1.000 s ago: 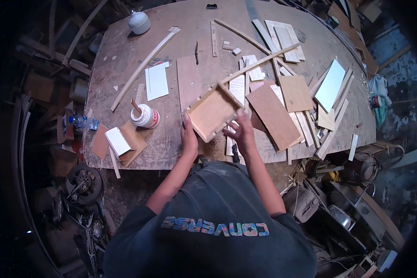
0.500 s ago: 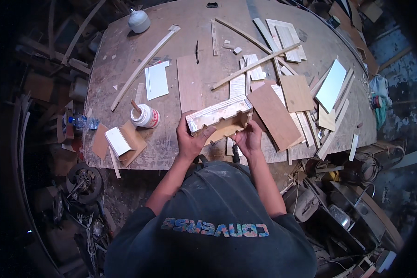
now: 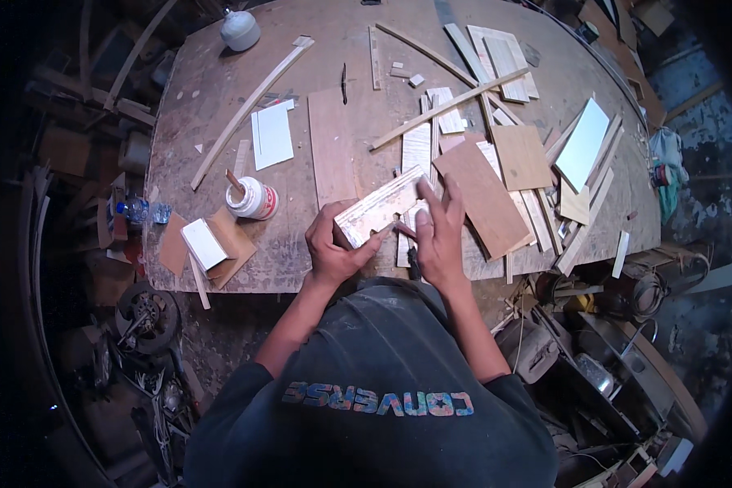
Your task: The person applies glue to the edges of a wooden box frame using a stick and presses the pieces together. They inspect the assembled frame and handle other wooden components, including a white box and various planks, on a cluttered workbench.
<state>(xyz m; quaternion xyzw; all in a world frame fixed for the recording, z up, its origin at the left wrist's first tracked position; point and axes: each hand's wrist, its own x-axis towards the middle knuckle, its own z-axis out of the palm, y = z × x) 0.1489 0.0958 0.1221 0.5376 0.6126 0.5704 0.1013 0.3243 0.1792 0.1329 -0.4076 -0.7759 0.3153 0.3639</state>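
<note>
A small wooden box with a pale, worn face and notches along its lower edge (image 3: pixel 386 205) is tilted above the table's near edge, its right end higher. My left hand (image 3: pixel 333 248) is closed around its left end, thumb along the near side. At the right end is my right hand (image 3: pixel 441 240), fingers stretched and apart, the fingertips at the box's corner. Just below the notches, beside my right thumb, a thin brown piece (image 3: pixel 405 230) shows; I cannot tell whether it belongs to the box. A dark-handled tool (image 3: pixel 415 262) lies under the right hand, partly hidden.
On the worn wooden table (image 3: pixel 301 207), an open white tub (image 3: pixel 252 199) with a stick in it stands left, near a white-topped block (image 3: pixel 205 244). Brown panels (image 3: pixel 480 195) and several strips lie right. A white rounded container (image 3: pixel 240 31) stands at the far left.
The box has turned so its pale face shows more and its inside less. My right hand has come from beneath its right end up to the corner, fingers now spread.
</note>
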